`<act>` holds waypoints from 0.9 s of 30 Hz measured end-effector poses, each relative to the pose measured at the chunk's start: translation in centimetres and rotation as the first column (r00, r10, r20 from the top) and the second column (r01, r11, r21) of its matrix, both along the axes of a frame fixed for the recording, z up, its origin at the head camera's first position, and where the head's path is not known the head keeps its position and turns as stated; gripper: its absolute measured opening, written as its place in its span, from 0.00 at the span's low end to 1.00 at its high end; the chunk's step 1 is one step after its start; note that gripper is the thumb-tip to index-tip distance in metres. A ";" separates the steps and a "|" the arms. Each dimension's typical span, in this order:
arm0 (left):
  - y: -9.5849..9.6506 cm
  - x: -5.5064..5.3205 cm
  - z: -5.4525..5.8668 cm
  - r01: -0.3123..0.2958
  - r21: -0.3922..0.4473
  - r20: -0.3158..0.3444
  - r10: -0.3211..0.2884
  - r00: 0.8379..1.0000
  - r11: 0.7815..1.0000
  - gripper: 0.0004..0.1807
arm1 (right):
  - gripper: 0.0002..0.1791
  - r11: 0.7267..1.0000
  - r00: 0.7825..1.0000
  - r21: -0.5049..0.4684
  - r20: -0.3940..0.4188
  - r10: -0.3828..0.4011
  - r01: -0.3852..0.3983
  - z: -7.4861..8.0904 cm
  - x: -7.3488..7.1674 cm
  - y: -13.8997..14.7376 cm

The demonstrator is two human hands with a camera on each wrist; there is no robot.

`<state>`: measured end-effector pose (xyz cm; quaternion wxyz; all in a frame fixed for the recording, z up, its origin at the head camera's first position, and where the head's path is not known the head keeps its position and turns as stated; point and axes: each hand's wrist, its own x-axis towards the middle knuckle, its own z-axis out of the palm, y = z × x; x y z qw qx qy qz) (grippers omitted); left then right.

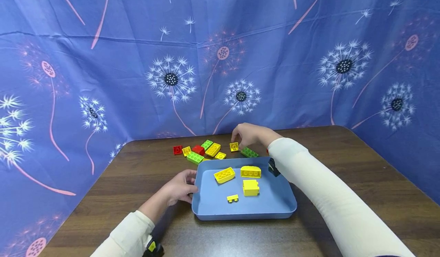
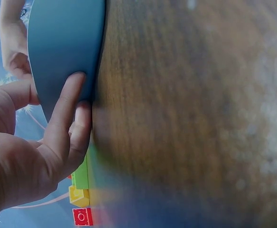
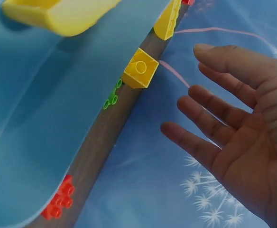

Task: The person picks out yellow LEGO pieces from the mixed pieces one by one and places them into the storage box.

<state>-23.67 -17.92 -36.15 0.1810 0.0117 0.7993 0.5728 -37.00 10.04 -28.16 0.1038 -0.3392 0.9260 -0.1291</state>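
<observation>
Before the dandelion cloth (image 1: 134,77), the left hand (image 1: 178,186) rests relaxed fingers against the blue tray (image 1: 247,215). Behind the tray, the right hand (image 1: 252,134), spread and empty, hovers by a yellow brick (image 1: 234,147); a low reach could knock the neighbouring green brick (image 1: 249,152).

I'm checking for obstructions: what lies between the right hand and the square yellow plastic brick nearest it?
Nothing: the right wrist view shows a bare gap between the right hand and the square yellow plastic brick, with only blue dandelion-patterned cloth behind.
</observation>
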 end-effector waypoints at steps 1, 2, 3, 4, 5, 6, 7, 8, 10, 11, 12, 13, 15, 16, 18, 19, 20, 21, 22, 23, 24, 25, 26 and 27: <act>0.0 0.0 0.0 0.001 0.000 0.000 -0.001 1.000 1.000 0.35 | 0.20 1.000 1.000 -0.005 -0.004 -0.007 0.007 -0.1 -0.2 -0.1; 0.0 0.0 0.0 0.004 -0.001 -0.001 -0.004 1.000 1.000 0.36 | 0.20 1.000 1.000 -0.012 -0.004 -0.013 0.013 -0.1 -0.4 -0.2; 0.0 0.0 0.0 0.006 -0.002 -0.001 -0.006 1.000 1.000 0.36 | 0.20 1.000 1.000 -0.018 -0.003 -0.019 0.019 -0.2 -0.6 -0.3; 0.0 0.0 0.0 0.009 -0.004 -0.001 -0.009 1.000 1.000 0.36 | 0.20 0.999 1.000 -0.022 -0.002 -0.026 0.026 -0.2 -0.8 -0.4; 0.0 -0.1 0.0 0.010 -0.005 -0.003 -0.010 1.000 1.000 0.36 | 0.20 0.999 1.000 -0.026 -0.003 -0.030 0.030 -0.2 -0.9 -0.5; 0.0 -0.1 0.0 0.012 -0.008 -0.003 -0.012 1.000 1.000 0.36 | 0.20 0.999 0.999 -0.028 -0.003 -0.039 0.038 -0.3 -1.0 -0.7; 0.0 -0.1 0.0 0.015 -0.008 -0.004 -0.015 1.000 1.000 0.36 | 0.20 0.998 0.999 -0.032 -0.001 -0.048 0.048 -0.3 -1.1 -0.9; 0.1 -0.1 0.0 0.016 -0.008 -0.003 -0.016 1.000 1.000 0.36 | 0.20 0.998 0.999 -0.035 -0.002 -0.054 0.054 -0.4 -1.2 -1.1; 0.0 -0.1 0.1 0.018 -0.011 -0.003 -0.018 1.000 1.000 0.36 | 0.19 0.997 0.998 -0.033 -0.007 -0.066 0.066 -0.7 -1.5 -1.5; 0.0 -0.1 0.1 0.018 -0.012 -0.003 -0.018 1.000 1.000 0.36 | 0.19 0.997 0.997 -0.030 -0.004 -0.073 0.073 -0.9 -1.6 -1.8; 0.0 0.0 0.1 0.017 -0.013 -0.002 -0.017 1.000 1.000 0.36 | 0.20 0.996 0.996 -0.030 0.010 -0.085 0.085 -1.1 -1.7 -2.0; 0.0 0.0 0.1 0.017 -0.014 -0.002 -0.017 1.000 1.000 0.36 | 0.20 0.996 0.996 -0.027 0.024 -0.090 0.090 -1.3 -1.8 -2.3; -0.1 0.0 0.1 0.017 -0.017 -0.001 -0.017 1.000 1.000 0.36 | 0.22 0.992 0.989 -0.026 0.088 -0.118 0.120 -1.8 -1.9 -2.7; -0.1 0.0 0.1 0.015 -0.016 -0.001 -0.015 1.000 1.000 0.36 | 0.23 0.991 0.984 -0.024 0.124 -0.131 0.135 -2.0 -1.9 -2.9; -0.1 0.0 0.0 0.015 -0.015 -0.002 -0.015 1.000 1.000 0.36 | 0.27 0.987 0.971 -0.007 0.181 -0.157 0.161 -2.4 -1.9 -3.2; -0.1 0.0 0.0 0.015 -0.017 -0.004 -0.015 1.000 1.000 0.36 | 0.28 0.986 0.967 0.005 0.193 -0.166 0.169 -2.5 -2.0 -3.3; -0.1 0.1 0.0 0.016 -0.017 -0.005 -0.016 1.000 1.000 0.35 | 0.29 0.984 0.963 0.019 0.202 -0.179 0.179 -2.6 -1.9 -3.4; -0.1 0.1 0.0 0.018 -0.018 -0.006 -0.018 1.000 1.000 0.35 | 0.30 0.983 0.961 0.034 0.203 -0.185 0.182 -2.7 -1.9 -3.5; -0.1 0.1 0.0 0.020 -0.017 -0.008 -0.020 1.000 1.000 0.35 | 0.30 0.982 0.963 0.052 0.195 -0.187 0.180 -2.8 -2.0 -3.5; -0.1 0.1 0.0 0.020 -0.018 -0.008 -0.021 1.000 1.000 0.35 | 0.28 0.982 0.964 0.072 0.187 -0.188 0.177 -2.8 -2.0 -3.5; 0.0 0.1 0.1 0.021 -0.020 -0.007 -0.021 1.000 1.000 0.35 | 0.27 0.981 0.967 0.091 0.178 -0.184 0.170 -2.9 -2.0 -3.5; 0.0 0.1 0.1 0.018 -0.020 -0.006 -0.018 1.000 1.000 0.35 | 0.25 0.981 0.968 0.104 0.174 -0.182 0.165 -3.0 -2.0 -3.5; 0.0 0.1 0.2 0.020 -0.020 -0.004 -0.020 1.000 1.000 0.35 | 0.24 0.980 0.970 0.120 0.168 -0.178 0.159 -3.1 -2.1 -3.4; 0.0 0.0 0.2 0.021 -0.020 -0.003 -0.021 1.000 1.000 0.35 | 0.22 0.979 0.971 0.132 0.161 -0.175 0.154 -3.1 -2.1 -3.4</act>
